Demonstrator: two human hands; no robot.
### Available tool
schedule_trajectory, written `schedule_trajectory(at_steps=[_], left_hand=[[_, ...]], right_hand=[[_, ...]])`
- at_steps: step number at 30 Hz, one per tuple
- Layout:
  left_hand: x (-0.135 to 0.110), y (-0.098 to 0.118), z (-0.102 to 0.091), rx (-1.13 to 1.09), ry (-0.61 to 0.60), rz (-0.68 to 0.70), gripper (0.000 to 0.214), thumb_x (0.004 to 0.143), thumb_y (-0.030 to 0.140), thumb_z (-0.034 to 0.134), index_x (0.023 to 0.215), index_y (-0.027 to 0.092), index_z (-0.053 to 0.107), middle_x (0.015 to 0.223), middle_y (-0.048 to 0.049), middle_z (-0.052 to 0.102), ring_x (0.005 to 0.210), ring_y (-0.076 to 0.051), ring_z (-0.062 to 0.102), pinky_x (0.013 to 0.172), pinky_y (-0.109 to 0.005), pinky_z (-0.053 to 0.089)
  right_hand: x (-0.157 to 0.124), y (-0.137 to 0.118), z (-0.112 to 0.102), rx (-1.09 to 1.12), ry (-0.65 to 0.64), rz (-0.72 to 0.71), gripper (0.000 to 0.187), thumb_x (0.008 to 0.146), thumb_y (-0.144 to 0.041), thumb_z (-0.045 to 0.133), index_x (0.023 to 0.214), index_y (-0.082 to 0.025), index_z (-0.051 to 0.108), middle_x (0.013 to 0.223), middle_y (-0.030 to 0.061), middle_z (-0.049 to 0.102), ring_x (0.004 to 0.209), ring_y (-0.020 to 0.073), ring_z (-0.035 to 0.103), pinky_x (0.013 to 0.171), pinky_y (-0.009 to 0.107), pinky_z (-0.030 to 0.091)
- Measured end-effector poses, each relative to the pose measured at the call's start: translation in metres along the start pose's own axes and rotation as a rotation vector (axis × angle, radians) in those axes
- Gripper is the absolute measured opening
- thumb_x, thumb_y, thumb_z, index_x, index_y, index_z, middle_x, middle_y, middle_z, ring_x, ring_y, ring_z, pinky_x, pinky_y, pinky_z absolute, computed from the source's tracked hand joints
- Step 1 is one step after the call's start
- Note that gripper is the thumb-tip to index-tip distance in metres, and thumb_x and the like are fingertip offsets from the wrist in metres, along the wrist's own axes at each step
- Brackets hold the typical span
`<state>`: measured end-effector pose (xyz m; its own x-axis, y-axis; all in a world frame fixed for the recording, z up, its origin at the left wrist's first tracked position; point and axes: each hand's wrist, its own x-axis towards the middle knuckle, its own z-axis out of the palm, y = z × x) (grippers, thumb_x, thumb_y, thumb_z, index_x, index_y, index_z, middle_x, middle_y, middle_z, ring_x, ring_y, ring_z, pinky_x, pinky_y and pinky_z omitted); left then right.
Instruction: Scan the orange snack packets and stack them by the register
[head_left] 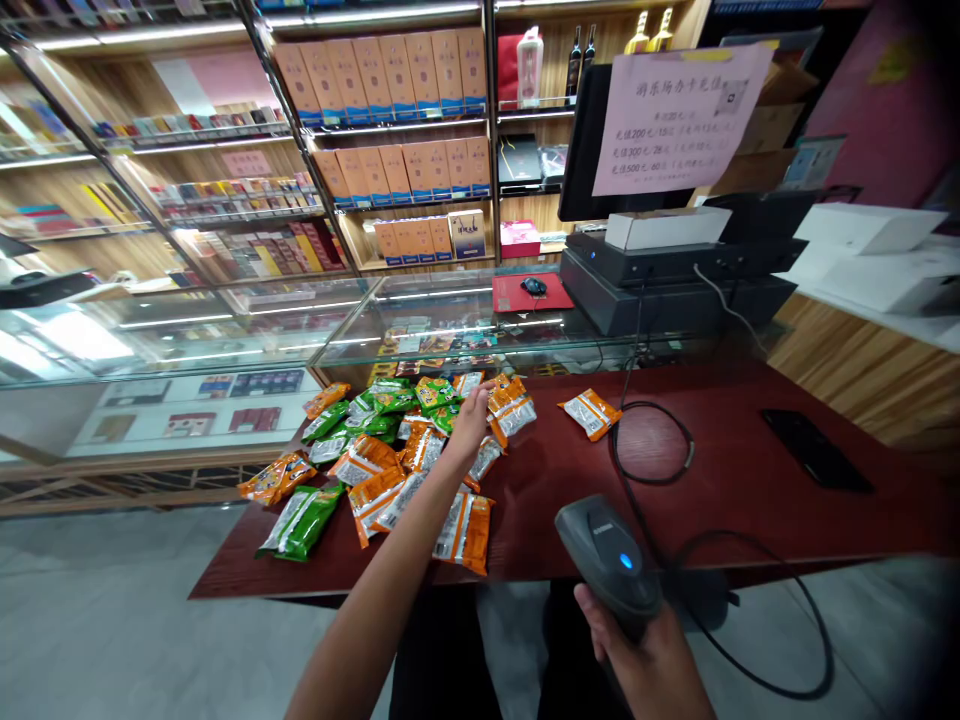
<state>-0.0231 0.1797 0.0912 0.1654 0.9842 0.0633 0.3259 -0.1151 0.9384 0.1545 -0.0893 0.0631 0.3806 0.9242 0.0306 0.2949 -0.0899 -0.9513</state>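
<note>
My left hand (470,420) reaches out over a heap of orange and green snack packets (375,450) on the dark red counter (735,470). Its fingers close on an orange packet (511,405) at the heap's right edge. Low in the view, my right hand (645,660) grips a grey barcode scanner (606,555) with a blue light lit. A black cable (652,450) loops from the scanner across the counter. One orange packet (592,412) lies apart, to the right of the heap.
A black phone (816,450) lies on the counter's right side. Behind stand a till with a monitor (600,150) and a pink paper notice (679,115), a glass display case (300,330) and shelves of boxed goods (397,90). Grey floor lies to the left.
</note>
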Motion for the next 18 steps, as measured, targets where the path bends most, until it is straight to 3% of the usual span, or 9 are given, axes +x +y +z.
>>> schedule_trajectory(at_steps=[2, 5, 8, 11, 15, 18], left_hand=[[-0.010, 0.004, 0.001, -0.157, -0.059, -0.046, 0.061, 0.110, 0.051, 0.021, 0.144, 0.015, 0.055, 0.120, -0.0174, 0.077, 0.110, -0.028, 0.076, 0.094, -0.043, 0.060], [-0.034, 0.007, 0.011, -0.614, -0.185, -0.185, 0.055, 0.105, 0.058, 0.047, 0.132, 0.014, 0.065, 0.117, -0.0166, 0.079, 0.108, -0.028, 0.077, 0.097, -0.042, 0.061], [-0.058, 0.005, 0.024, -1.064, -0.159, -0.311, 0.042, 0.090, 0.035, 0.079, 0.126, 0.016, 0.068, 0.121, -0.0122, 0.079, 0.107, -0.024, 0.077, 0.102, -0.038, 0.060], [-0.072, 0.003, 0.034, -1.138, -0.081, -0.292, 0.053, 0.080, 0.022, 0.088, 0.128, 0.019, 0.067, 0.119, -0.0087, 0.080, 0.104, -0.022, 0.078, 0.102, -0.036, 0.059], [-0.075, 0.004, 0.029, -1.053, -0.086, -0.272, 0.053, 0.073, 0.036, 0.095, 0.116, 0.017, 0.069, 0.100, -0.0067, 0.081, 0.092, -0.022, 0.079, 0.092, -0.033, 0.061], [-0.073, 0.009, 0.014, -0.912, -0.129, -0.299, 0.051, 0.070, 0.045, 0.097, 0.103, 0.016, 0.072, 0.084, -0.0030, 0.078, 0.072, -0.016, 0.073, 0.072, -0.026, 0.057]], right_hand=[[0.003, 0.000, -0.001, 0.046, -0.106, 0.047, 0.058, 0.078, -0.078, 0.076, 0.075, -0.020, 0.079, 0.058, 0.0053, 0.068, 0.053, 0.0217, 0.066, 0.054, 0.028, 0.059], [0.002, 0.002, 0.005, 0.094, -0.132, 0.092, 0.055, 0.079, -0.075, 0.078, 0.068, -0.021, 0.073, 0.060, 0.0048, 0.067, 0.055, 0.0212, 0.066, 0.055, 0.027, 0.058], [0.000, 0.001, 0.014, 0.136, -0.083, 0.101, 0.056, 0.079, -0.075, 0.077, 0.069, -0.021, 0.073, 0.058, 0.0032, 0.065, 0.053, 0.0197, 0.063, 0.052, 0.027, 0.054], [0.001, -0.001, 0.018, 0.124, -0.079, 0.067, 0.057, 0.082, -0.075, 0.073, 0.066, -0.020, 0.072, 0.054, 0.0027, 0.063, 0.051, 0.0191, 0.061, 0.050, 0.028, 0.050], [0.005, -0.006, 0.014, 0.128, -0.032, 0.043, 0.050, 0.083, -0.068, 0.077, 0.067, -0.020, 0.073, 0.053, 0.0005, 0.062, 0.051, 0.0171, 0.059, 0.055, 0.028, 0.050], [0.014, -0.016, 0.010, 0.206, 0.072, 0.051, 0.042, 0.082, -0.061, 0.082, 0.084, -0.020, 0.079, 0.063, 0.0015, 0.071, 0.054, 0.0166, 0.061, 0.058, 0.029, 0.053]])
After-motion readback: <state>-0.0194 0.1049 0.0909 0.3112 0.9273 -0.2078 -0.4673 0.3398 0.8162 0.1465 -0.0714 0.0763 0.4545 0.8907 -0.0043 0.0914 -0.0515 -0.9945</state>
